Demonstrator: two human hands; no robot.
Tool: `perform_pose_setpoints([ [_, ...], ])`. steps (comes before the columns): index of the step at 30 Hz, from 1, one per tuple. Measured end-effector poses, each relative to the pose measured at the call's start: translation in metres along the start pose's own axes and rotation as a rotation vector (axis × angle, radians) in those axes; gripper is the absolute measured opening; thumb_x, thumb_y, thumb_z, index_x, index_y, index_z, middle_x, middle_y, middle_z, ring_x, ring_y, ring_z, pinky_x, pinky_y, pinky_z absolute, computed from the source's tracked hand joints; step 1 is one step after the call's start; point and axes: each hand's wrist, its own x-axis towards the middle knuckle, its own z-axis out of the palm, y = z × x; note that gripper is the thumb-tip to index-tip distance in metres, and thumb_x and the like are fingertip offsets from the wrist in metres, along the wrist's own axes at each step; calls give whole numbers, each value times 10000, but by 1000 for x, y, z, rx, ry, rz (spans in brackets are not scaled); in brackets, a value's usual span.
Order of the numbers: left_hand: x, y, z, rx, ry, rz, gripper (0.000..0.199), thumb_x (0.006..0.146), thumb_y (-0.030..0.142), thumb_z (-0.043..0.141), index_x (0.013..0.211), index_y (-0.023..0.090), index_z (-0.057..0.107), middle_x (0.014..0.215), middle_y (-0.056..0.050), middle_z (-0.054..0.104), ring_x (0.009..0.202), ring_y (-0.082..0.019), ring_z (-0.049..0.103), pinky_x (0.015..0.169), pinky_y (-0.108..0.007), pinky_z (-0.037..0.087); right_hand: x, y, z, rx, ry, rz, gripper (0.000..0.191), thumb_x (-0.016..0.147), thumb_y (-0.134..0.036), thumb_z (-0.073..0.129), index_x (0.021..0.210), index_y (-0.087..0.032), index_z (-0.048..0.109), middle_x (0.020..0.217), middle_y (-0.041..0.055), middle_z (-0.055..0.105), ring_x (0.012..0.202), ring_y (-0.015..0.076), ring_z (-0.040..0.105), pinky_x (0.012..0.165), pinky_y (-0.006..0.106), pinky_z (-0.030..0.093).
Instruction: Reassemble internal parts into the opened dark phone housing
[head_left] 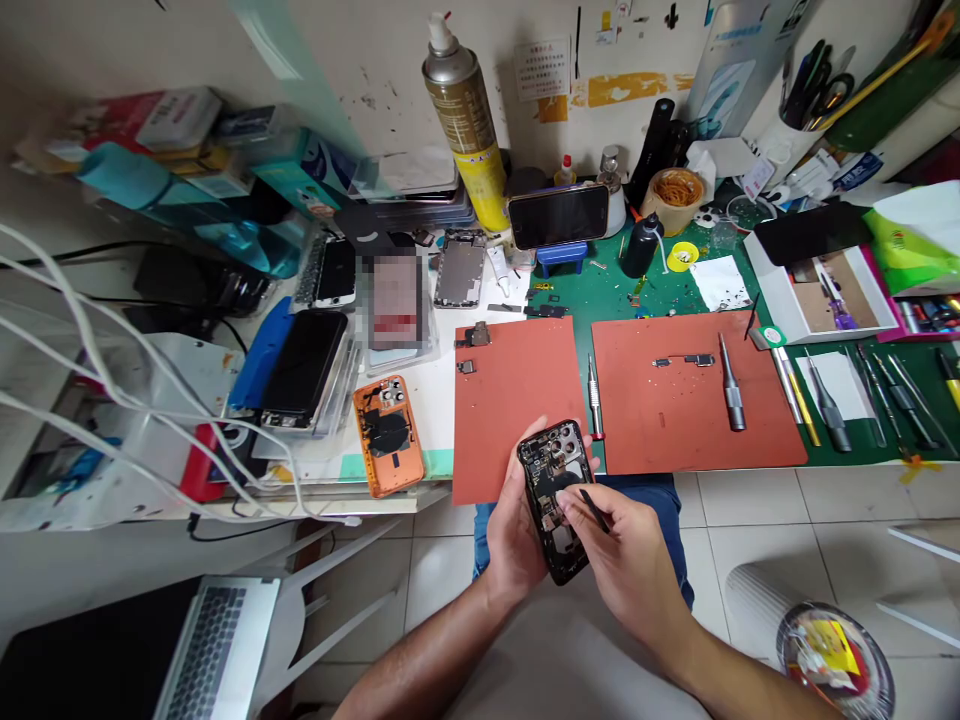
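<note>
My left hand [516, 530] is wrapped around an opened smartphone [551, 478] above my lap, just in front of the desk edge. The phone is tilted, with its inner boards and camera module facing up. My right hand [626, 545] reaches over the phone's lower half, its thumb and fingers pinched on a thin black tool [595, 508]. The fingertips hide the tool's tip, so I cannot tell exactly what it touches. Beyond the phone are a left red mat [517, 400] with small phone parts [472, 337] and a right red mat [645, 420] with a grey screwdriver [731, 385].
An orange phone housing [390, 435] lies to the left, near stacked phone screens [304, 365]. At the back stand a spray can [469, 120] and a propped phone [559, 217]. Several tools, including a grey-handled driver [829, 415], lie right. White cables [150, 380] hang at the left.
</note>
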Motion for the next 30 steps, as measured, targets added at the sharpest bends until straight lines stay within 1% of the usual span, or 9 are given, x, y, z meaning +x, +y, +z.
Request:
perform_pose_setpoints([
  [4, -1, 1, -1, -23, -9, -13, 682, 1050, 569, 581, 1660, 324, 401, 1410, -129, 749, 1323, -375, 710, 1203, -640, 468, 0, 2, 1, 91, 13, 53, 513, 947, -697, 632, 862, -196, 705, 765, 23, 626, 698, 167, 495, 629, 278, 384],
  [7, -1, 1, -2, -43, -9, -28, 710, 1055, 560, 577, 1691, 356, 336, 1444, -129, 730, 1326, -378, 709, 1183, -648, 485, 0, 0, 0, 171, 21, 95, 539, 896, -734, 703, 860, -196, 699, 763, 17, 626, 694, 163, 491, 617, 271, 387],
  [9, 0, 1, -2, -46, -7, -23, 711, 1049, 563, 585, 1685, 348, 352, 1440, -133, 732, 1317, -382, 714, 1183, -652, 483, 0, -2, 0, 206, 15, 122, 547, 850, -739, 761, 834, -198, 684, 749, 6, 606, 680, 154, 467, 609, 270, 380],
  [13, 1, 1, -1, -32, 1, -19, 661, 1053, 564, 579, 1648, 313, 435, 1412, -138, 748, 1320, -379, 711, 1207, -649, 460, 1, -4, 0, 269, -10, 159, 556, 772, -712, 853, 777, -204, 626, 724, -16, 575, 665, 140, 450, 609, 268, 377],
  [17, -1, 2, 0, -44, 16, -28, 639, 1070, 550, 550, 1656, 324, 428, 1425, -127, 745, 1335, -374, 705, 1219, -651, 450, 2, -4, 0, 304, -47, 166, 507, 747, -626, 902, 801, -196, 640, 762, -11, 612, 706, 145, 505, 652, 264, 404],
  [21, -1, 4, 1, -62, 31, -39, 687, 1062, 553, 564, 1686, 338, 376, 1440, -129, 738, 1357, -385, 691, 1206, -659, 463, 2, -5, 0, 319, -46, 151, 468, 748, -574, 916, 823, -194, 655, 776, -17, 610, 707, 135, 491, 655, 254, 403],
  [24, 0, 4, 1, -74, 30, -47, 689, 1068, 569, 548, 1691, 335, 371, 1438, -132, 740, 1357, -382, 691, 1204, -651, 469, 1, -6, 0, 331, -42, 169, 500, 741, -613, 911, 814, -193, 650, 736, -29, 572, 667, 124, 450, 620, 249, 388],
  [27, 1, 3, 0, -82, 22, -39, 673, 1076, 572, 522, 1688, 334, 375, 1433, -133, 742, 1327, -379, 710, 1201, -654, 469, 1, -7, 0, 316, -20, 177, 541, 726, -669, 900, 869, -180, 717, 719, -30, 557, 632, 121, 427, 594, 256, 389],
  [30, 1, 1, -1, -83, 8, -17, 691, 1061, 570, 544, 1688, 337, 371, 1429, -143, 742, 1283, -387, 735, 1190, -659, 473, 1, -8, 0, 276, 6, 159, 574, 730, -714, 868, 892, -171, 778, 717, -7, 588, 636, 141, 458, 607, 277, 423],
])
